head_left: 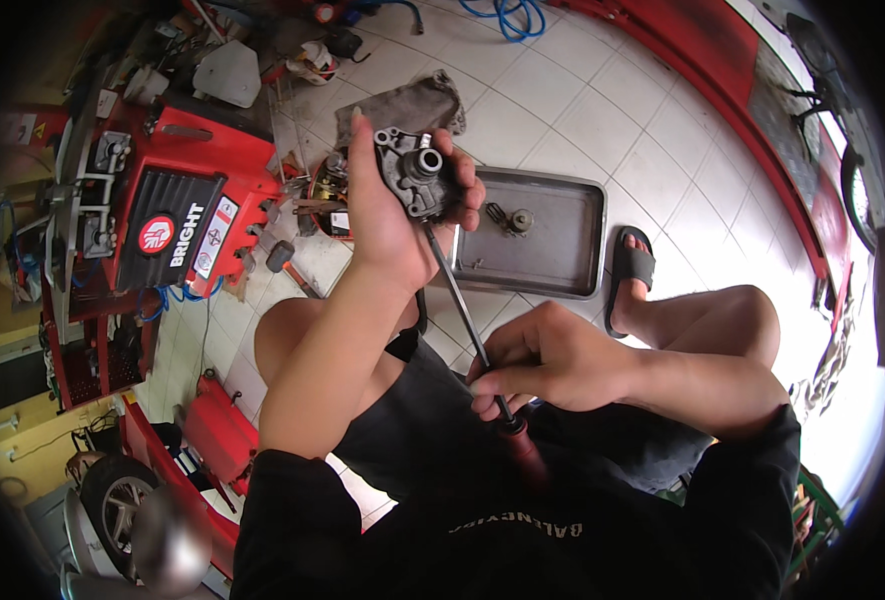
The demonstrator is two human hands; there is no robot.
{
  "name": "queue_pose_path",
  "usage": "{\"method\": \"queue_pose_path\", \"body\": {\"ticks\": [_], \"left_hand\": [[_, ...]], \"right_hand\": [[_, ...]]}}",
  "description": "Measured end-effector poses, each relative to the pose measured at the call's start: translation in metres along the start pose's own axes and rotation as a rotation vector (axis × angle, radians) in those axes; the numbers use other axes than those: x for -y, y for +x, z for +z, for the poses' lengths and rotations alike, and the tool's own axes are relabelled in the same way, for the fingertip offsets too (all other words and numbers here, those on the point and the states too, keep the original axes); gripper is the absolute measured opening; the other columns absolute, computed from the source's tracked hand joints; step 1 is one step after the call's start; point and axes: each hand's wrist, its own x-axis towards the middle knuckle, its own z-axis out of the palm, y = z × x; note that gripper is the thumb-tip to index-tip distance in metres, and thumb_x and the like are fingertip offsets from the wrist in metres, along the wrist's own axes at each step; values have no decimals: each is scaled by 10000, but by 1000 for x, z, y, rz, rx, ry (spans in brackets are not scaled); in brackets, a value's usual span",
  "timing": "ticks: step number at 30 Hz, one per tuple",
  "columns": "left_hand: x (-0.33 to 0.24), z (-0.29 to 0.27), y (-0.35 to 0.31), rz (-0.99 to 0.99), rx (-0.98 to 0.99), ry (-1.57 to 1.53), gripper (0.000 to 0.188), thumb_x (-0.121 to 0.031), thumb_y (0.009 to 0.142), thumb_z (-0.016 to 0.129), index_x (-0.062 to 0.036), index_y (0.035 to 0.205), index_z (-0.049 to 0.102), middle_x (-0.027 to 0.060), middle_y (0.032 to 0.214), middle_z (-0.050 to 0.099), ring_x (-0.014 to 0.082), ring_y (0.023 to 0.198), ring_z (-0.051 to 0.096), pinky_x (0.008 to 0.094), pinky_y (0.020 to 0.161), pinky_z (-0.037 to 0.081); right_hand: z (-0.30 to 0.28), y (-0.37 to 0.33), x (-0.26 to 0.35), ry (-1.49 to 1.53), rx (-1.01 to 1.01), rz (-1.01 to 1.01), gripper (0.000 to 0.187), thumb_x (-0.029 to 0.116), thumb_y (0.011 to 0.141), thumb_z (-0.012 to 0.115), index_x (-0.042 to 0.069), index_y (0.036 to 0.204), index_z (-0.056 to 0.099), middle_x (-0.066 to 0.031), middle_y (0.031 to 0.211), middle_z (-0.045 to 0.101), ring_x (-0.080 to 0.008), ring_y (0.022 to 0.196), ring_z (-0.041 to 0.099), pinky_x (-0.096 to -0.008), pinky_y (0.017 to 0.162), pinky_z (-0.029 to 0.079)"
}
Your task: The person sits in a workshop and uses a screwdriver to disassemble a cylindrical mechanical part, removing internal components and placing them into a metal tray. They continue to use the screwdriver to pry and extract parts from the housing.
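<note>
My left hand [387, 215] is raised, its fingers wrapped round a grey cast-metal housing [419, 172] with a round spout and screw holes along its rim. A long-shafted screwdriver [457, 300] slants up from my lap to the housing's lower edge. Its tip is at that edge, though whether it sits in a screw is hidden. My right hand [562, 360] is closed on the shaft just above the red handle [525, 450], which points back at my shirt. Beyond my hands a grey metal tray [552, 270] lies on the floor, holding a small round metal part [520, 222] and a few little pieces.
A red machine [177, 190] stands at the left, with a hammer [284, 260] and a container of tools [330, 190] near it. A grey rag [402, 105] lies behind my left hand. A blue hose [512, 15] coils far off; a red ramp edge [742, 100] runs along the right.
</note>
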Motion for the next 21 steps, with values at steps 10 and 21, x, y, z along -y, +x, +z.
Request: {"method": "queue_pose_path", "body": {"ticks": [10,21], "left_hand": [[20,-6,0,-97,2,-16,730,-757,969,295,-79,963,568,107,794,599,255,694,578,327,502,464],[22,-6,-7,-78,82,-36,722,-719,988,308,-33,1045,527,121,865,560,245,760,536,303,527,460]], "right_hand": [[4,4,-17,-345,-11,-259,275,208,1031,599,-53,1117,606,-104,915,717,-160,788,690,-311,723,550],[1,-3,15,-332,61,143,314,194,994,677,-51,1158,567,-128,929,723,-163,875,722,-283,785,586]]}}
